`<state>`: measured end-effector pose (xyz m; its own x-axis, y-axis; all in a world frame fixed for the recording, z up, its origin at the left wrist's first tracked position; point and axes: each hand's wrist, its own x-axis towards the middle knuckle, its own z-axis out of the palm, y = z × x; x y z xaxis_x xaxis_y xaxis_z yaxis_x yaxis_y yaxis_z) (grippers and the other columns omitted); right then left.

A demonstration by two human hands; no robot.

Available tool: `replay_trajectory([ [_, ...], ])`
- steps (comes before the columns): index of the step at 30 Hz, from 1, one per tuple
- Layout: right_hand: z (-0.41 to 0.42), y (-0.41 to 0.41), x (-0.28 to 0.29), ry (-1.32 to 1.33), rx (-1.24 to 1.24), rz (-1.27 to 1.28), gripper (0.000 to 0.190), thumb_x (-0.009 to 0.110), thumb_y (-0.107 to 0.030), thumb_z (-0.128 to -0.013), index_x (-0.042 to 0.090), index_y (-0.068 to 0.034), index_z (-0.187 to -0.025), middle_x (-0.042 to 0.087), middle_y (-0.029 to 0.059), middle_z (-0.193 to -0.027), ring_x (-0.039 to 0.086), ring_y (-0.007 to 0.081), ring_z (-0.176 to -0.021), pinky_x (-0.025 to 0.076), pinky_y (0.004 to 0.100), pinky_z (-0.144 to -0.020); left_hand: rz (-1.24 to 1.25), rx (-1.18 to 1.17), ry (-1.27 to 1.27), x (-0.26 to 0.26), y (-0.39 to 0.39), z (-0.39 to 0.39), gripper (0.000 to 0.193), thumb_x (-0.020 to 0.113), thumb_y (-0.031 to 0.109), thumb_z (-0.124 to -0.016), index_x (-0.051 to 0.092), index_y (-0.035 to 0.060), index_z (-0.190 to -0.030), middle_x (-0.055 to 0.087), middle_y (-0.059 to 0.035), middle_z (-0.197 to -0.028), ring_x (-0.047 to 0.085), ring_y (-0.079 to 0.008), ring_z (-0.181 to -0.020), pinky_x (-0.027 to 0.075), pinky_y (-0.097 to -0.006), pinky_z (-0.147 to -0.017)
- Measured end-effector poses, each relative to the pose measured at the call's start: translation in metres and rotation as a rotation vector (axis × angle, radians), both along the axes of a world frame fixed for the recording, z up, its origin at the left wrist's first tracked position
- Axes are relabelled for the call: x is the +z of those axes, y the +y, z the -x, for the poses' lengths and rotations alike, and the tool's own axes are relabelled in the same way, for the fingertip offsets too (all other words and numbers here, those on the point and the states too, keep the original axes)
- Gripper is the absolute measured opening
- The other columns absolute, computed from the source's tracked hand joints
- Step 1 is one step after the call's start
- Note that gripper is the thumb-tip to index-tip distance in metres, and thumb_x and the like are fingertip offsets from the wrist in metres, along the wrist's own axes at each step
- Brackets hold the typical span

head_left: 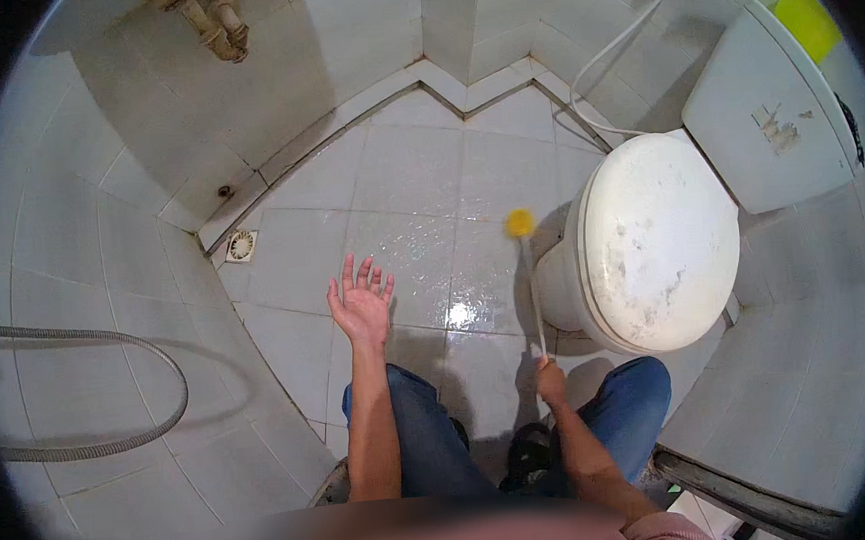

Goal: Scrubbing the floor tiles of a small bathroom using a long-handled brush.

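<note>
My right hand is closed round the lower end of the thin white handle of a toilet brush. Its yellow head points away from me, just left of the toilet bowl; whether it touches the floor I cannot tell. To the left, my left hand is held palm up with fingers apart and nothing in it, above the wet tiled floor. The white toilet stands at the right with its stained lid down and its cistern behind.
A square floor drain lies in the left corner. A grey flexible hose loops out from the left wall. Pipe fittings jut from the far wall, and a white hose runs down beside the cistern. A raised door sill lies at lower right.
</note>
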<state>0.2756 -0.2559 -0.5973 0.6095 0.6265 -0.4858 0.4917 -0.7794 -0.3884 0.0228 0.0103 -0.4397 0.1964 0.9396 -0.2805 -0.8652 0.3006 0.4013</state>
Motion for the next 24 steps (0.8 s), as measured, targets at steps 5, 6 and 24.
replay_trajectory([
  [5, 0.056, -0.006, 0.01, 0.099, 0.046, 0.131, 0.051, 0.037, -0.046, -0.087, 0.053, 0.002, -0.092, 0.058, 0.0264, -0.087, 0.056, 0.0425, -0.084, 0.043, 0.0492, -0.072, 0.019, -0.005, -0.004, -0.004, 0.002, -0.004, 0.054, 0.041, 0.049, -0.081, 0.041, 0.0142, -0.122, 0.046, -0.0067, -0.108, 0.043, -0.0197, -0.097, 0.033, -0.0417, -0.091],
  [6, 0.078, -0.005, 0.031, 0.208, 0.065, 0.122, 0.053, 0.038, -0.048, -0.086, 0.053, 0.002, -0.096, 0.058, 0.0258, -0.091, 0.055, 0.0408, -0.087, 0.043, 0.0477, -0.074, 0.022, 0.003, 0.003, -0.007, 0.001, 0.0, 0.054, 0.041, 0.049, -0.081, 0.041, 0.0142, -0.122, 0.046, -0.0067, -0.108, 0.043, -0.0197, -0.097, 0.033, -0.0417, -0.091],
  [24, 0.087, -0.015, 0.036, 0.274, 0.338, 0.145, 0.056, 0.035, -0.049, -0.086, 0.051, 0.003, -0.099, 0.057, 0.0272, -0.092, 0.054, 0.042, -0.089, 0.042, 0.0483, -0.076, 0.041, 0.01, 0.007, -0.007, 0.003, 0.004, 0.054, 0.043, 0.049, -0.08, 0.041, 0.0147, -0.122, 0.047, -0.0064, -0.109, 0.043, -0.0191, -0.096, 0.032, -0.0421, -0.09],
])
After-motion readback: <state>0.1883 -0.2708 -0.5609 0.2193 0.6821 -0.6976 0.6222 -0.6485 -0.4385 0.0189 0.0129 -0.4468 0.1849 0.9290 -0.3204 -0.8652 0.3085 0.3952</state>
